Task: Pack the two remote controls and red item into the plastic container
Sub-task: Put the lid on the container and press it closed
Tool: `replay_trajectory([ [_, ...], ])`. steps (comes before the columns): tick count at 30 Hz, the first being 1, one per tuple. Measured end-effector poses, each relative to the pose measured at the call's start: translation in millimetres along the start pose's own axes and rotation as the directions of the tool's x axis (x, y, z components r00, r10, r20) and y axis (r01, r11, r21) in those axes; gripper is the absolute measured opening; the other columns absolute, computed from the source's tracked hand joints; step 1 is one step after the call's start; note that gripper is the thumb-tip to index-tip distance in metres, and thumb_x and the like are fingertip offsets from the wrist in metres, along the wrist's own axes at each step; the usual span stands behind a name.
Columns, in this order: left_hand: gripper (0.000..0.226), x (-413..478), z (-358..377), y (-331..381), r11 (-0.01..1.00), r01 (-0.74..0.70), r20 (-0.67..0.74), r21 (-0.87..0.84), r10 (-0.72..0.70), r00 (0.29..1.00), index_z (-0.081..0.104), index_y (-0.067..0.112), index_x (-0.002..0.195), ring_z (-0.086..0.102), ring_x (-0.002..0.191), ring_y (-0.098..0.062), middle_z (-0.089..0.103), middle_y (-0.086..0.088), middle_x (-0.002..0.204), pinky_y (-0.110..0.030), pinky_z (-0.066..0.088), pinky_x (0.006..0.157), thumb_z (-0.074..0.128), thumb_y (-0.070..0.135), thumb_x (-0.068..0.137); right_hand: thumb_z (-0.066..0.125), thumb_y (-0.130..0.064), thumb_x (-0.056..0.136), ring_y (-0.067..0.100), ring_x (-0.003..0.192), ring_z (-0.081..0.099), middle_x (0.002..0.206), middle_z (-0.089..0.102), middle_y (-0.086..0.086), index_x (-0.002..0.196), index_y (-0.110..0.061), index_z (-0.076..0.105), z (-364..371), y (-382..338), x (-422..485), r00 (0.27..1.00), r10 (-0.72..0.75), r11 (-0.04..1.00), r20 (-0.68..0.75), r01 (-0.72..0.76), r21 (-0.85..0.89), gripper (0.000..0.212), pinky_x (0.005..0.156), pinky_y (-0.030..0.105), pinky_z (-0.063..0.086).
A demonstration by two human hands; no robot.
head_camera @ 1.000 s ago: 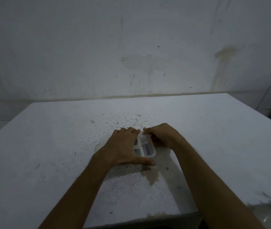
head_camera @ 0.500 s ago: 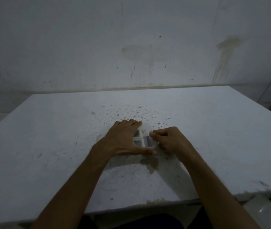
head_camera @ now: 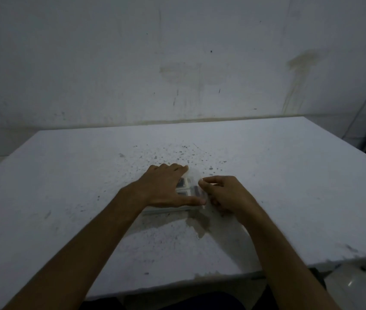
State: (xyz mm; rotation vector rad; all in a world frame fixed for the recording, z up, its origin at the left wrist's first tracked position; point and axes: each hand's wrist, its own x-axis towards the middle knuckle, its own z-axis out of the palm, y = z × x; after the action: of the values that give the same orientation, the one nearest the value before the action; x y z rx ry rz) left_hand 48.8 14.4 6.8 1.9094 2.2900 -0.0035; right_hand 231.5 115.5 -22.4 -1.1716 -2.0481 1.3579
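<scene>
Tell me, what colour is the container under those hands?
Clear, see-through plastic container, seen in the head view.

2 bare forearms enter from the bottom edge, no sleeves visible on either up to the frame limit. No watch, bracelet or band at either wrist. Left hand [head_camera: 166,191]: no rings seen on the fingers that show; thumbnail short, pale at the tip. Right hand [head_camera: 226,193]: no rings seen, nails short, slight motion blur around the knuckles. No gloves. Dark clothing [head_camera: 177,300] shows at the lower edge between the arms; fabric and cut too dim to tell.
</scene>
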Motion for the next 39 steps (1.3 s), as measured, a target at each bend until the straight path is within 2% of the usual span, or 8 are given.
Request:
replay_trajectory([
  [4,0.128,-1.2,8.4,-3.0,0.999,0.002,-0.061,-0.035,-0.004,0.998,0.016,0.028,0.163,0.027,0.152,-0.022,0.022,0.003,0.17,-0.046,0.015,0.122,0.04,0.103,0.062,0.065,-0.039,0.096,0.015,0.061,0.063,0.088,0.075,0.001,0.117,-0.019,0.075,-8.9,-20.7,26.2,0.997,-0.006,1.0,0.078,0.007,-0.008,0.031,0.053,0.022,0.05],
  [8,0.129,0.9,12.9,-5.1,0.998,0.002,-0.097,-0.063,-0.008,0.995,0.021,0.03,0.161,0.031,0.15,-0.02,0.028,0.006,0.168,-0.046,0.017,0.122,0.038,0.107,0.059,0.072,-0.042,0.09,0.02,0.052,0.055,0.069,0.069,0.01,0.091,-0.002,0.079,-4.9,-35.2,52.1,0.997,0.075,0.991,0.018,-0.072,-0.116,0.041,0.054,0.028,0.047],
  [11,0.132,2.6,15.0,-7.7,0.996,-0.001,-0.074,-0.09,-0.006,0.997,0.016,0.033,0.162,0.016,0.156,-0.019,0.019,0.008,0.17,-0.046,0.004,0.123,0.033,0.109,0.056,0.076,-0.043,0.086,0.02,0.051,0.053,0.066,0.068,0.013,0.086,-0.003,0.08,-3.3,-31.5,60.2,0.996,0.088,0.992,0.013,-0.086,-0.093,0.04,0.052,0.028,0.044],
  [18,0.129,-2.1,10.5,-3.9,1.0,-0.004,-0.036,-0.021,0.003,0.999,0.005,0.032,0.163,-0.004,0.158,-0.02,0.008,0.007,0.172,-0.048,-0.009,0.123,0.026,0.108,0.061,0.06,-0.047,0.097,0.015,0.08,0.07,0.085,0.074,0.0,0.102,-0.016,0.08,9.7,-17.0,42.1,0.989,-0.141,0.984,-0.032,0.137,-0.111,0.037,0.069,0.026,0.054],
  [21,0.129,-9.1,11.3,1.2,0.995,0.02,-0.15,0.099,-0.005,0.989,0.011,0.031,0.164,-0.011,0.157,-0.02,0.011,0.007,0.171,-0.052,-0.015,0.123,0.013,0.108,0.061,0.06,-0.051,0.096,0.016,0.092,0.069,0.103,0.075,0.001,0.115,-0.015,0.076,9.0,-16.2,37.2,0.976,-0.216,0.961,0.018,0.216,-0.174,0.044,0.077,0.027,0.054],
  [27,0.117,-17.7,13.7,-19.8,0.996,0.034,-0.195,0.078,-0.018,0.981,0.014,0.033,0.163,-0.003,0.158,-0.021,0.014,0.008,0.171,-0.052,-0.007,0.125,0.006,0.102,0.068,0.063,-0.042,0.097,0.018,0.097,0.07,0.116,0.076,0.006,0.118,-0.015,0.076,4.0,-11.6,43.3,0.969,-0.226,0.963,-0.1,0.206,-0.175,0.036,0.09,0.036,0.057],
  [33,0.123,-17.8,17.7,-38.5,0.994,-0.006,-0.186,-0.106,-0.013,0.982,0.019,0.034,0.161,0.013,0.157,-0.021,0.022,0.007,0.17,-0.048,0.004,0.126,0.018,0.106,0.062,0.068,-0.043,0.094,0.016,0.096,0.07,0.116,0.077,0.003,0.116,-0.015,0.077,-0.9,-6.2,47.4,0.971,-0.177,0.982,-0.161,0.164,-0.092,0.036,0.086,0.029,0.055],
  [39,0.12,-15.9,26.1,-36.0,0.998,0.019,-0.228,-0.068,-0.034,0.973,0.017,0.035,0.162,0.008,0.157,-0.02,0.016,0.009,0.171,-0.052,0.002,0.126,0.029,0.105,0.065,0.065,-0.044,0.095,0.012,0.091,0.067,0.114,0.076,0.001,0.116,-0.016,0.076,5.8,-4.8,48.4,0.97,-0.148,0.987,-0.194,0.132,-0.094,0.036,0.076,0.022,0.05],
])
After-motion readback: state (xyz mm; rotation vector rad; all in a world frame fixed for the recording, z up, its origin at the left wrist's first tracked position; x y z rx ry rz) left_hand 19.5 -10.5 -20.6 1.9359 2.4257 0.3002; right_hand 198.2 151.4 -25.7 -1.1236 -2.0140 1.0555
